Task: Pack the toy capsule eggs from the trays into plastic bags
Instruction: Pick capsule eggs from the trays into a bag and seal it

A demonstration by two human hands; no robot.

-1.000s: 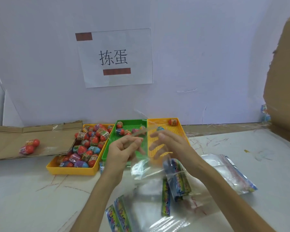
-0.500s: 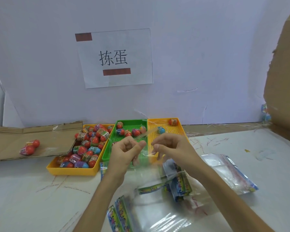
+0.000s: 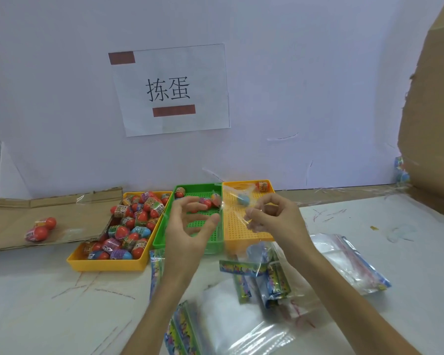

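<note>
My right hand (image 3: 272, 219) pinches the top of a clear plastic bag (image 3: 237, 213), held up over the right yellow tray (image 3: 241, 233); the bag's printed header card (image 3: 241, 267) hangs below. My left hand (image 3: 187, 226) hovers over the green tray (image 3: 164, 242) with fingers loosely curved and nothing between them. The left yellow tray (image 3: 105, 265) is heaped with several capsule eggs (image 3: 139, 216). A few eggs (image 3: 205, 202) lie at the green tray's far end. A blue egg (image 3: 242, 199) and an orange egg (image 3: 263, 187) lie in the right yellow tray.
Loose empty bags (image 3: 241, 316) lie on the white table below my hands, with another pile (image 3: 351, 262) to the right. A bagged pair of red eggs (image 3: 40, 229) rests on flat cardboard (image 3: 10, 216) at left. A cardboard box (image 3: 431, 124) stands at right.
My hands have drawn apart. The left hand let go of the bag's mouth and opened, while the right hand keeps its pinch and has raised the bag a little.
</note>
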